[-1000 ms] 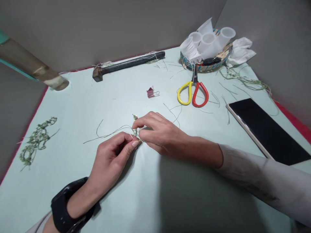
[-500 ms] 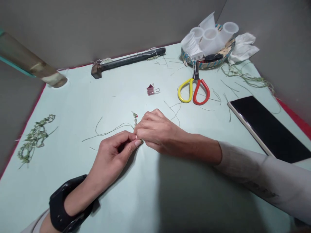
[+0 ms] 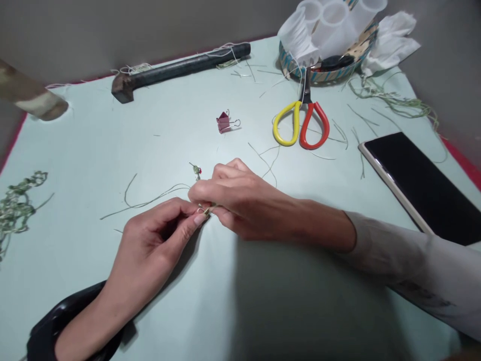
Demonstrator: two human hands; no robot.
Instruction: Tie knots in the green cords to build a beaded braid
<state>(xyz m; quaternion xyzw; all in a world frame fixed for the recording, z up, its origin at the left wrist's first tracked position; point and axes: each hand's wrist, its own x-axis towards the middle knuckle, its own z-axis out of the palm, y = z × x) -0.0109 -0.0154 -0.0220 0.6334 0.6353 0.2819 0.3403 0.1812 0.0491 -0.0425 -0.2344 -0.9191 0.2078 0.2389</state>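
Pinched a knotted green cord [image 3: 197, 172] between thumb and forefinger of the left hand [image 3: 148, 238], nearer than the scissors [image 3: 307, 95] and to their left. Curled the right hand [image 3: 240, 200] close over the same work, directly beside the left fingertips. Could not tell whether the right fingertips gripped the cord, given how much of the contact lay hidden. Saw the cord's tip, marked with a red speck, stick out past the right knuckles, and thin strands [image 3: 146, 203] trail away leftward from the scissors.

Worked on a smooth, pale mint-green tabletop [image 3: 176, 158], dimmed by a broad shadow on the near side of the scissors and strewn with short cord ends around them. Noticed a plain grey wall [image 3: 169, 22] beyond the scissors, and red edging [image 3: 466, 158] along the table far to their right.

Found a maroon binder clip [image 3: 223, 123] just left of the scissors, a dark-handled hammer [image 3: 180, 69] farther left along the back edge, and a brown slanted pole [image 3: 41, 103] beyond that. Spotted a green knotted heap [image 3: 17, 205] well apart on the near left. Made out a woven basket [image 3: 326, 76] of translucent plastic cups [image 3: 330, 30] right behind the scissors, crumpled white tissue [image 3: 394, 42] and a green cord tangle [image 3: 402, 104] to their right, and a smartphone [image 3: 421, 185] on their near right.
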